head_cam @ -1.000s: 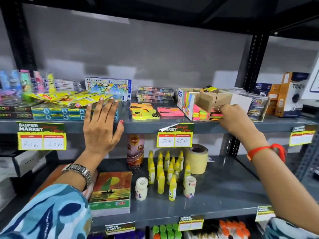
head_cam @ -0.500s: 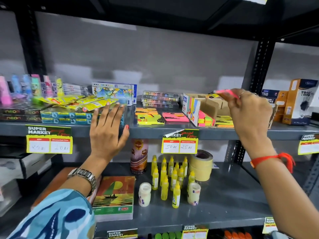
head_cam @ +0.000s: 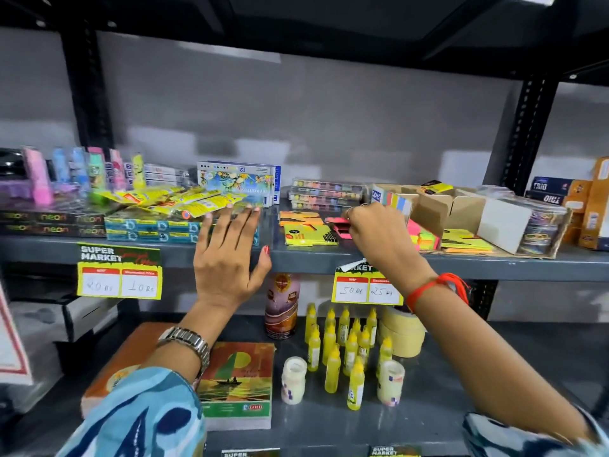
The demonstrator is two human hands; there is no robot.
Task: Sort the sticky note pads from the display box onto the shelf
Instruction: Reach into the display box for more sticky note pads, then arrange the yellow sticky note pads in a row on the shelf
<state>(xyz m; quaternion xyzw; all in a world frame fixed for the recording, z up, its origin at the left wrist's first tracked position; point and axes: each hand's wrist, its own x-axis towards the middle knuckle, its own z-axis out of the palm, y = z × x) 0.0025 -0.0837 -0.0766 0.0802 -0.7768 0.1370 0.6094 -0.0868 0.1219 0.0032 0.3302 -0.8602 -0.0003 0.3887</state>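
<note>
A cardboard display box (head_cam: 438,206) lies on its side on the grey shelf (head_cam: 461,263), with neon pink, green and orange sticky note pads (head_cam: 425,235) stacked inside. My right hand (head_cam: 379,239) is shut on a pink sticky note pad (head_cam: 336,222), holding it low over the pink pile (head_cam: 342,233) on the shelf. To the left lie a yellow pad stack (head_cam: 308,235) and an orange one (head_cam: 298,218). My left hand (head_cam: 227,258) rests open and flat against the shelf's front edge, holding nothing.
Yellow packets (head_cam: 171,201) and blue boxes (head_cam: 155,229) fill the shelf's left side. Paint sets (head_cam: 324,192) stand behind the pads. Orange cartons (head_cam: 590,206) are at the far right. Below stand glue bottles (head_cam: 342,344), tape rolls (head_cam: 403,331) and notebooks (head_cam: 237,384).
My right hand took a pink pad out of the display box, lifted it, then carried it left and down to the pink pile. The left hand stayed on the shelf edge.
</note>
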